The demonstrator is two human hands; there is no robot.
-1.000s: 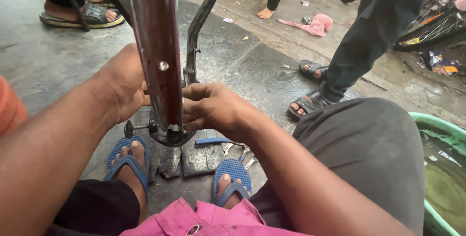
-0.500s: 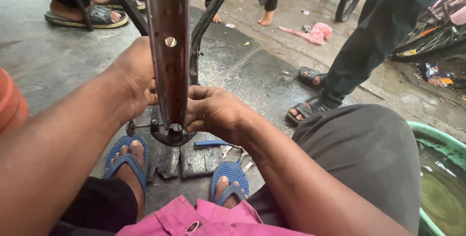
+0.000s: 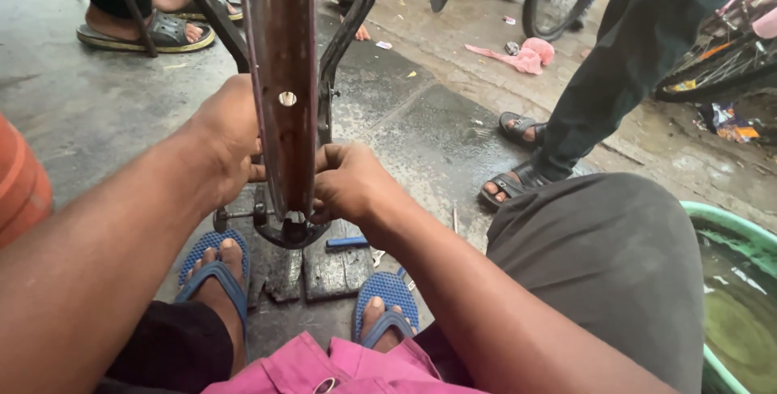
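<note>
Bare wheel rim [image 3: 283, 78] upright, centre frame, lower end in dark fork bracket [image 3: 293, 232] above floor between blue sandals [image 3: 212, 268]. Left hand [image 3: 222, 139] pressed on rim's left side, fingers hidden behind rim, grip unclear. Right hand [image 3: 352, 187] on right side, fingers curled closed against rim near bracket. Green water basin [image 3: 732, 236] far right.

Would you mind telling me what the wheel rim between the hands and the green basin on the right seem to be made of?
The bare wheel rim looks like metal, dull grey-brown with rusty streaks and a valve hole showing. The green round basin holding murky water looks like moulded plastic, judging by its smooth, evenly coloured rim; that stays a guess. Both hands, left and right, grip the rim's sides.
</note>
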